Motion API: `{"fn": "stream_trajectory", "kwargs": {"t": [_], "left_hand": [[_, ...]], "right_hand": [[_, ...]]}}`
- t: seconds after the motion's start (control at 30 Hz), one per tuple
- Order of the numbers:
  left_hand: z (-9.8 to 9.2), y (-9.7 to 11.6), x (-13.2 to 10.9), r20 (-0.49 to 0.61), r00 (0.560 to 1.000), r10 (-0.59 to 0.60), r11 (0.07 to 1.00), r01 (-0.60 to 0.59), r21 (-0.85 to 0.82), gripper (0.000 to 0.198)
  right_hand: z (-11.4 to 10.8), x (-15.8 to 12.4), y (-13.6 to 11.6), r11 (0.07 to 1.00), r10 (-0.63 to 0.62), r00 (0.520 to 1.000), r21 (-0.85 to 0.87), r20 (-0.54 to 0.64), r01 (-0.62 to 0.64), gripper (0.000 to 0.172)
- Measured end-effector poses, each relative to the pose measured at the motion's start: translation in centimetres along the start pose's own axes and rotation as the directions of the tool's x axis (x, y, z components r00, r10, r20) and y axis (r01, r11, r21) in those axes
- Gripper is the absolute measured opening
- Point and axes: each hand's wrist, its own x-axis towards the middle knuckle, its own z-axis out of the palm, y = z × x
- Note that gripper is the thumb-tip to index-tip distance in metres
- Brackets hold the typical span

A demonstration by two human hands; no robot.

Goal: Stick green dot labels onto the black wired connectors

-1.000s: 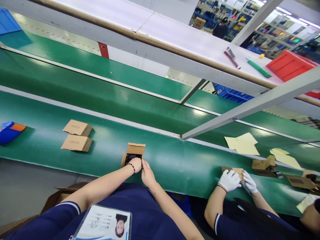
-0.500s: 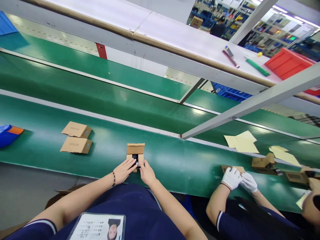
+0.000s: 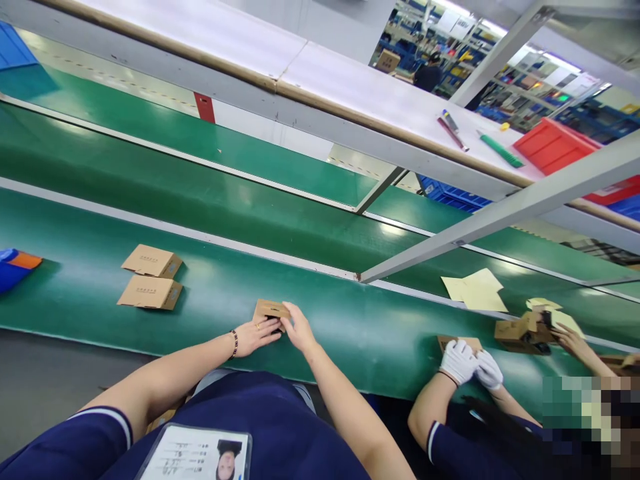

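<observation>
A small brown cardboard box (image 3: 265, 309) stands on the green belt in front of me, its lid flap folded over toward me. My left hand (image 3: 256, 337) lies at its near side with fingers stretched out, the tips at the dark gap under the flap. Around the right side of the box and its flap, my right hand (image 3: 299, 327) is closed. What lies inside is mostly hidden by the flap and my fingers. To the left sit two closed cardboard boxes, a far one (image 3: 152, 260) and a near one (image 3: 149, 292), with print on top.
At right, a co-worker's white-gloved hands (image 3: 466, 363) hold another box (image 3: 445, 341). Beyond them are yellow sheets (image 3: 475, 290) and an open carton (image 3: 515, 333). A blue bin (image 3: 17, 270) sits far left. A grey post (image 3: 450, 240) slants up to the shelf (image 3: 340, 80).
The box's raised flap has come down toward me, covering the dark contents. My right hand has moved up onto the flap's right side. Farther right, another person's hand now reaches to the cartons.
</observation>
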Motion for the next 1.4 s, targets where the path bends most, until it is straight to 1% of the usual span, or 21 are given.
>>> {"fn": "stream_trajectory", "kwargs": {"t": [0.07,0.1,0.13,0.17,0.23,0.3,0.33,0.4,0.47,0.57,0.63,0.77,0.8,0.87,0.97,1.03,1.1,1.2,1.27,1.33,1.4], "left_hand": [[-0.4,1.3,-1.3,0.026,0.991,0.135,0.990,-0.133,-0.042,0.061],[-0.7,1.8,-1.9,0.023,0.986,0.168,0.985,-0.167,-0.052,0.061],[-1.2,2.0,-2.2,0.008,0.987,0.161,0.986,-0.160,-0.049,0.061],[-1.7,2.0,-2.3,-0.017,0.994,0.112,0.993,-0.112,-0.036,0.061],[-2.7,1.3,-1.7,-0.061,0.996,-0.069,0.998,0.070,0.004,0.065],[-3.4,0.0,-0.5,-0.040,0.968,-0.249,0.967,0.250,0.046,0.076],[-3.6,-0.7,0.1,-0.007,0.951,-0.309,0.949,0.309,0.070,0.079],[-3.6,-1.9,1.2,0.071,0.927,-0.368,0.927,0.360,0.111,0.078],[-3.3,-2.6,1.6,0.123,0.920,-0.371,0.926,0.356,0.129,0.074],[-2.8,-2.9,1.4,0.141,0.930,-0.338,0.938,0.322,0.128,0.069],[-2.7,-2.8,1.1,0.139,0.934,-0.329,0.941,0.312,0.134,0.070],[-2.6,-2.1,0.8,0.145,0.930,-0.338,0.932,0.308,0.193,0.095],[-2.6,-1.9,0.9,0.143,0.928,-0.345,0.927,0.312,0.210,0.099],[-2.4,-1.7,0.9,0.131,0.923,-0.361,0.917,0.326,0.230,0.101],[-1.9,-1.7,1.0,0.112,0.917,-0.382,0.908,0.349,0.233,0.099],[-1.6,-1.6,1.0,0.107,0.908,-0.406,0.898,0.375,0.230,0.096],[-1.3,-1.3,1.0,0.094,0.892,-0.443,0.883,0.415,0.219,0.090],[-1.1,-0.7,1.1,0.059,0.863,-0.501,0.854,0.483,0.190,0.079],[-1.1,-0.3,1.1,0.036,0.850,-0.526,0.841,0.513,0.173,0.071],[-1.2,-0.1,1.1,0.028,0.846,-0.533,0.837,0.522,0.163,0.067],[-1.3,0.0,1.0,0.039,0.848,-0.529,0.841,0.518,0.158,0.073]], "right_hand": [[0.7,-1.8,0.5,0.990,-0.089,0.996,-0.110,0.024,0.091,0.041],[1.1,-2.5,0.9,0.976,-0.127,0.991,-0.175,0.038,0.131,0.040],[1.5,-2.9,1.3,0.958,-0.149,0.988,-0.239,0.048,0.157,0.038],[1.9,-3.2,1.6,0.942,-0.156,0.986,-0.294,0.055,0.165,0.038],[2.7,-3.4,2.1,0.907,-0.152,0.986,-0.388,0.061,0.164,0.041],[3.4,-3.4,2.3,0.870,-0.145,0.987,-0.467,0.068,0.160,0.046],[3.7,-3.4,2.4,0.851,-0.144,0.987,-0.500,0.071,0.160,0.049],[4.2,-3.5,2.4,0.820,-0.141,0.988,-0.551,0.069,0.156,0.051],[4.5,-3.6,2.5,0.798,-0.135,0.988,-0.583,0.070,0.150,0.051],[4.7,-3.8,2.4,0.779,-0.121,0.989,-0.609,0.087,0.149,0.052],[4.8,-3.8,2.3,0.771,-0.112,0.989,-0.619,0.100,0.150,0.054],[5.0,-3.8,1.9,0.746,-0.105,0.985,-0.644,0.134,0.167,0.059],[5.1,-3.8,1.9,0.739,-0.106,0.984,-0.651,0.144,0.175,0.059],[5.3,-3.8,2.0,0.729,-0.108,0.981,-0.658,0.161,0.188,0.058],[5.3,-4.3,2.2,0.724,-0.111,0.978,-0.660,0.176,0.201,0.059],[5.2,-5.2,2.2,0.720,-0.129,0.974,-0.657,0.189,0.223,0.060],[5.1,-6.3,2.2,0.715,-0.187,0.957,-0.638,0.221,0.287,0.059],[5.2,-7.2,2.0,0.697,-0.329,0.910,-0.586,0.252,0.414,0.053],[5.3,-6.9,1.7,0.696,-0.393,0.895,-0.567,0.212,0.440,0.046],[5.4,-5.8,1.4,0.711,-0.408,0.900,-0.564,0.154,0.419,0.037],[5.5,-4.5,1.2,0.723,-0.401,0.908,-0.565,0.123,0.397,0.029]]}}
